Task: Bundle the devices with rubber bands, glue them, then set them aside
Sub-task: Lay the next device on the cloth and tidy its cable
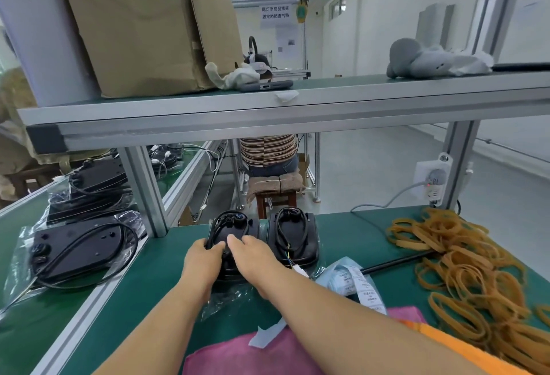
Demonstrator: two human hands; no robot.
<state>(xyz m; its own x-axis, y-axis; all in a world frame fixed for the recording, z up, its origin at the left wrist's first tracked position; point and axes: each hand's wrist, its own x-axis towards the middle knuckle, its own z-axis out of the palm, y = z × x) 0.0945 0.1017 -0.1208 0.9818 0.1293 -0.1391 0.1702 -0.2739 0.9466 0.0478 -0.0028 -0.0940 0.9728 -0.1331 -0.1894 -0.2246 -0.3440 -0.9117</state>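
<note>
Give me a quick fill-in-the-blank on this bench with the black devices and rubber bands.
The left hand and right hand are on the black plastic device, which sits to the ____ of its twin.
The heap of tan rubber bands lies at the green mat's ____ end.
The brown cardboard box stands on the ____ shelf.
Missing words: left, right, upper.
</note>
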